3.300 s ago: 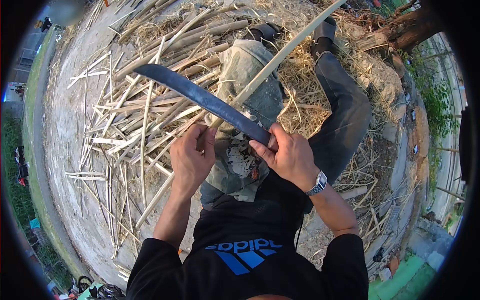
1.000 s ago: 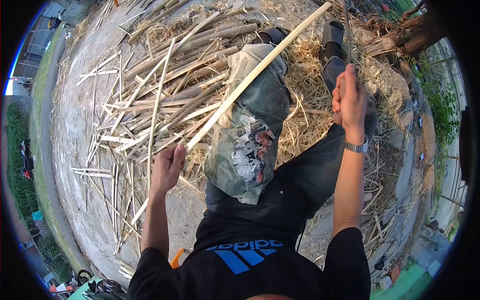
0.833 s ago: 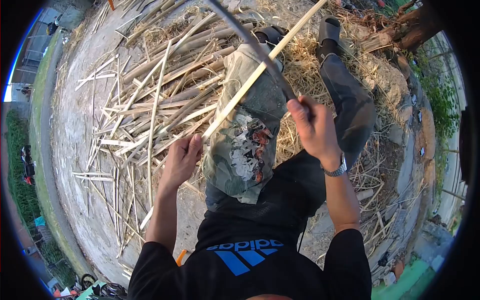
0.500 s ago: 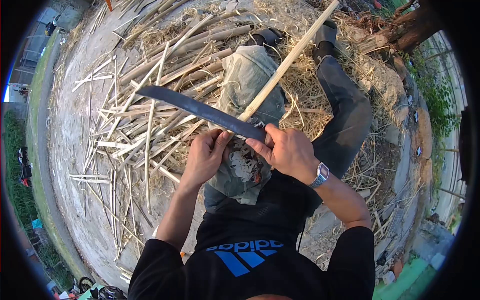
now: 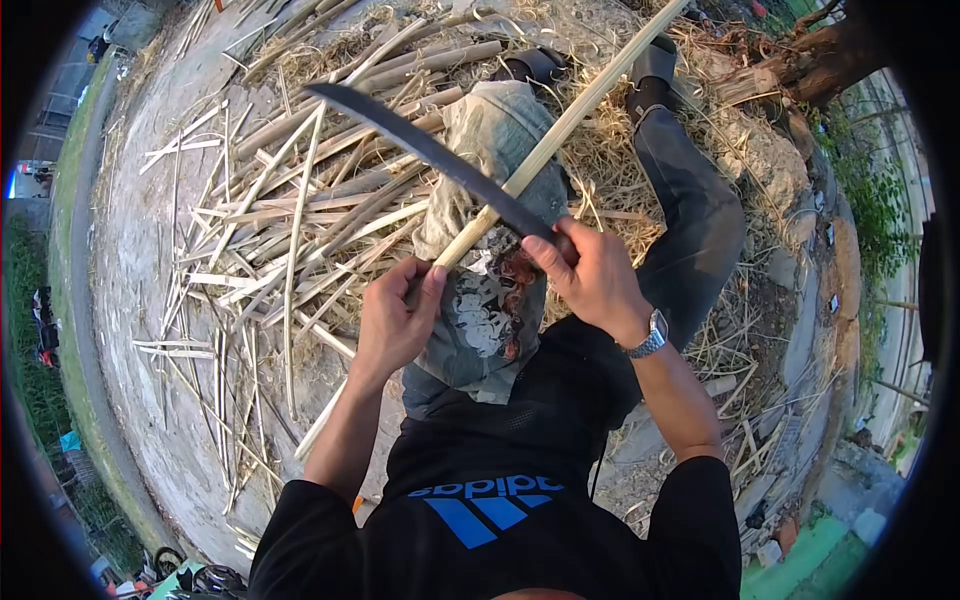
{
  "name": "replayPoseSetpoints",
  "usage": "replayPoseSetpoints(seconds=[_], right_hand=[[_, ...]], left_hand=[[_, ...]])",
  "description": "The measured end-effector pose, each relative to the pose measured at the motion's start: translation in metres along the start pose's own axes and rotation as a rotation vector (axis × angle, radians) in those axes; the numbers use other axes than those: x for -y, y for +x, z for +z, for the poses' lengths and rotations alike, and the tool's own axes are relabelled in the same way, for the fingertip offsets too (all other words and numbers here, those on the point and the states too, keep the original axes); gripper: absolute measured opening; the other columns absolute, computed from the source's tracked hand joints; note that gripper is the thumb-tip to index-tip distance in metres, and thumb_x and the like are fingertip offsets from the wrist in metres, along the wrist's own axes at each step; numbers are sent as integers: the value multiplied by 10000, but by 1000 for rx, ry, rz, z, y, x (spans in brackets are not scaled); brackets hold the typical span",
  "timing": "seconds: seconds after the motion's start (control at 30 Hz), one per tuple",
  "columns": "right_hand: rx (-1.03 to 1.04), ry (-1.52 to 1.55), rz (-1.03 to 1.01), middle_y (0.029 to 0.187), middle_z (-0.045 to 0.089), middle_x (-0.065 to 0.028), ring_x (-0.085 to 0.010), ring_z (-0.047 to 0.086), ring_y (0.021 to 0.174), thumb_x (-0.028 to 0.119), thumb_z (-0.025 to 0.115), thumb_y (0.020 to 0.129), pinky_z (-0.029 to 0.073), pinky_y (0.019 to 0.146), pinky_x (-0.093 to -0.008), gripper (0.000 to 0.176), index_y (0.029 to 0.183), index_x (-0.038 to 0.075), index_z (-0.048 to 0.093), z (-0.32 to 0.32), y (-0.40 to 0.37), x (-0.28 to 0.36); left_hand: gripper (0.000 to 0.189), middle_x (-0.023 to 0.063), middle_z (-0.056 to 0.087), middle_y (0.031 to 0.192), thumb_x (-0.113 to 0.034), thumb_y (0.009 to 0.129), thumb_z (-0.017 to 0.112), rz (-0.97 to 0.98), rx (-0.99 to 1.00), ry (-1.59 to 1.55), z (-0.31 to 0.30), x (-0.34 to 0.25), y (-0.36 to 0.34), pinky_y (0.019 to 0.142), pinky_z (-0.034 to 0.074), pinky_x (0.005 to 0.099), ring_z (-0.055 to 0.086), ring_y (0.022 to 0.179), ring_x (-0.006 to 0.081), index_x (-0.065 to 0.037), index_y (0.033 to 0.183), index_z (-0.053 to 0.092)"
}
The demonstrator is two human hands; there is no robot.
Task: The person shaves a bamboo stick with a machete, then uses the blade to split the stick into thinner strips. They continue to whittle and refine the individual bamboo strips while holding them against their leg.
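My left hand (image 5: 402, 312) is closed on the near end of a long pale split-bamboo strip (image 5: 575, 125), thumb on top. The strip slants up and away to the right, over a worn grey-green cloth (image 5: 485, 130) draped across my leg. My right hand (image 5: 592, 275), wearing a metal watch, is closed around the handle end of a machete (image 5: 430, 155). Its long dark blade crosses the strip a little beyond my left hand and points to the upper left. The handle itself is hidden by my fingers.
Several bamboo poles and split strips (image 5: 300, 215) lie heaped on the ground to the left. Curly shavings (image 5: 605, 180) cover the ground between my legs. My right leg (image 5: 690, 210) stretches forward at right, near a tree trunk (image 5: 835, 55) and a rock (image 5: 765, 155).
The machete and my right hand have moved; the blade now crosses the strip farther from my left hand, its tip higher. More of the strip's near end shows. My left hand has shifted slightly down-left.
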State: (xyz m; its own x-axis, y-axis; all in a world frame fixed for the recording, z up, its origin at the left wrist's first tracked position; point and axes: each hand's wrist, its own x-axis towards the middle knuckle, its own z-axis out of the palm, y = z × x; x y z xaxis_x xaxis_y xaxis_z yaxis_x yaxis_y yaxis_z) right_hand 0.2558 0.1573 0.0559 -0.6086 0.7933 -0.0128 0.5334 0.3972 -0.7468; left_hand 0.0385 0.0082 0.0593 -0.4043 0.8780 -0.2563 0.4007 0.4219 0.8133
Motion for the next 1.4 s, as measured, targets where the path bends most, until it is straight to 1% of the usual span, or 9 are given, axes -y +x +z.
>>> replayPoseSetpoints(seconds=[0.1,0.33,0.57,0.63,0.77,0.97,1.17,1.27,1.4], right_hand=[[-57,252,123,565,502,-43,-138,485,501,424,734,975,410,516,-327,453,926,-21,664,-20,7,-13],[-252,240,30,608,479,-21,-95,434,560,256,757,970,382,535,-303,326,1101,-30,667,-24,-3,-40],[-365,181,104,604,450,1,-92,391,537,326,660,1042,340,510,-320,376,911,-18,584,-30,1,-39],[-398,226,308,587,469,-4,-93,409,528,361,641,1050,339,498,-325,434,851,-22,595,-34,2,-40],[-479,415,350,561,474,-16,-108,419,514,384,636,1050,346,495,-341,485,797,-27,598,-27,12,-50],[-394,70,67,549,521,-60,-146,452,471,361,658,1037,356,481,-369,414,885,-24,676,0,2,-40],[-402,460,309,562,499,-54,-124,451,503,364,641,1047,359,496,-349,422,888,-26,676,6,10,-43],[-325,258,125,554,484,-50,-129,444,506,391,657,1033,362,500,-360,471,821,-29,652,9,1,-43],[-394,444,334,537,494,-47,-120,448,492,394,635,1044,360,483,-356,507,760,-26,624,-8,11,-45]], left_hand=[[243,60,692,733,-216,1043,658,200,-40,118,-19,17,-2,612,485,267,616,654,90,27,1033,660],[231,115,691,694,-214,982,721,43,-17,372,-81,49,-33,556,474,310,658,585,173,10,1009,675],[245,77,661,620,-266,904,805,319,-280,524,-66,63,-27,484,455,370,606,485,266,-70,831,677],[252,70,655,611,-269,899,809,428,-370,543,-56,59,-18,489,460,371,615,498,263,-75,819,669],[195,86,694,646,-199,891,813,447,-312,505,-38,52,7,493,459,328,620,482,210,-53,840,695],[192,93,701,654,-194,899,805,561,-284,583,-28,32,37,486,468,324,656,500,224,-52,839,689],[238,44,577,531,-238,892,816,572,-310,492,-18,46,40,473,434,351,585,469,232,-97,770,668],[237,42,567,530,-224,886,819,587,-329,470,-17,45,41,471,434,354,580,465,231,-96,761,663],[222,44,573,537,-211,873,826,617,-348,458,-12,43,41,470,446,363,593,475,245,-97,764,670]])
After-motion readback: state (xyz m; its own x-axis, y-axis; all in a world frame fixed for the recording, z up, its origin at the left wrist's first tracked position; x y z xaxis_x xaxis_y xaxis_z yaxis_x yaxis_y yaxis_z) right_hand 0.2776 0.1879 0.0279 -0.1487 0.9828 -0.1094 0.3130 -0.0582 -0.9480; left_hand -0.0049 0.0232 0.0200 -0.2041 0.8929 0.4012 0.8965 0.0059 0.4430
